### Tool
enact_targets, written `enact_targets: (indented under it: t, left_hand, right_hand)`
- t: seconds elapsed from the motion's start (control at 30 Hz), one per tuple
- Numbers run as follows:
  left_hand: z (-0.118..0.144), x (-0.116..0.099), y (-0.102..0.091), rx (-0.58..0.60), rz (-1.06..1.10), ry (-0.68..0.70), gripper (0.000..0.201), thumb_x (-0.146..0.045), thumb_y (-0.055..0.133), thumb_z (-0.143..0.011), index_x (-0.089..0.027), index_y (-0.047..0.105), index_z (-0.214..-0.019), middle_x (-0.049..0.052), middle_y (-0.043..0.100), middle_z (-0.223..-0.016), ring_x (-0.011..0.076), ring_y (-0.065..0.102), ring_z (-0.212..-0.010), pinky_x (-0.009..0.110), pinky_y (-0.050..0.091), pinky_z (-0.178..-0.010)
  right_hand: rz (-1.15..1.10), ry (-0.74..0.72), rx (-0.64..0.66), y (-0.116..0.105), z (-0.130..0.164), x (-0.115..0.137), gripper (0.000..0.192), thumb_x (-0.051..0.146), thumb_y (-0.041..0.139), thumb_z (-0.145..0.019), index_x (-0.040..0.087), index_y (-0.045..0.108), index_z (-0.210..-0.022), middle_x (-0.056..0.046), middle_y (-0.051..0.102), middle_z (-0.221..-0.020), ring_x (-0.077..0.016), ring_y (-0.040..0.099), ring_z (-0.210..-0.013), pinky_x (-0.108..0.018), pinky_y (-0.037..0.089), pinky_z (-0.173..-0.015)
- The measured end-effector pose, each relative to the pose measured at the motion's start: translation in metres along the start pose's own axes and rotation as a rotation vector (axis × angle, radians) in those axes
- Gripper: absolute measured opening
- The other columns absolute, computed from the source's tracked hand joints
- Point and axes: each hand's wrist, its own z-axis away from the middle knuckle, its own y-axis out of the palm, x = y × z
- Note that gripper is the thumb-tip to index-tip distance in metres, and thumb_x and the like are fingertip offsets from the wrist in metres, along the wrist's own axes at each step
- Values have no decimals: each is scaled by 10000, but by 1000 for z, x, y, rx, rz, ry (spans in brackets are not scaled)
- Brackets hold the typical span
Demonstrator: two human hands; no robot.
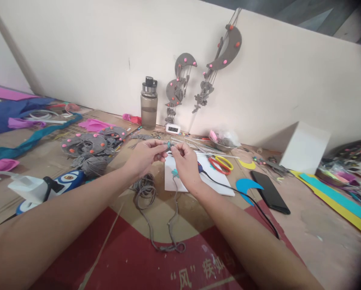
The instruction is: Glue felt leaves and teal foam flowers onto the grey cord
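Over the cluttered worktable [319, 225], left hand [146, 156] and right hand [185, 161] pinch a small teal piece [169, 145] on grey cord [156, 225].

A single head-worn camera looks forward and down along both forearms, close over the counter [319, 237], facing the white wall [92, 52] behind it.
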Motion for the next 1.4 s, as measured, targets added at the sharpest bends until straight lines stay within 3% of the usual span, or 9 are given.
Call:
enact_targets:
  t: [0.6,0.8,0.93,1.17,1.3,1.4]
  left_hand:
    - [1,6,-1,-27,-120,26,130,-252,682,-688,-151,600,-694,-10,567,-550,80,490,-475,216,387,-473]
    - [2,6,-2,-11,-95,20,112,-243,675,-697,-149,617,-713,-12,557,-572,79,494,-487,210,369,-457]
    - [2,6,-2,40,-49,-25,155,-277,678,-708,-132,622,-712,-2,557,-623,86,522,-520,209,376,-452]
    - [3,4,0,55,-31,-77,203,-323,671,-719,-124,631,-729,17,566,-652,102,551,-561,206,383,-455]
    - [2,5,-1,32,-123,-65,207,-312,683,-699,-132,626,-785,10,574,-642,104,548,-548,211,389,-461]
    - [2,5,-3,-35,-311,34,240,-309,661,-712,-140,625,-879,27,607,-704,122,561,-588,220,401,-462]
  right_hand:
    - [157,-13,-40,-2,-1,2,187,344,527,-799,198,529,-682,25,542,-661,-129,463,-640,-257,352,-626]
    - [130,12,-71,0,-1,0,185,348,561,-773,203,566,-888,49,489,-649,-125,456,-627,-244,355,-612]
    - [99,43,9,0,-3,-4,174,333,507,-793,196,613,-780,24,582,-678,-125,490,-637,-246,368,-631]
    - [17,138,-11,1,-8,-10,159,314,510,-753,184,602,-751,13,625,-676,-123,514,-615,-240,388,-615]
    - [-22,155,-9,2,-8,-11,158,318,513,-744,184,596,-746,12,623,-672,-117,507,-595,-239,393,-604]
    - [-58,156,-16,4,-8,-14,154,325,524,-735,184,587,-728,18,609,-648,-109,495,-572,-234,391,-589]
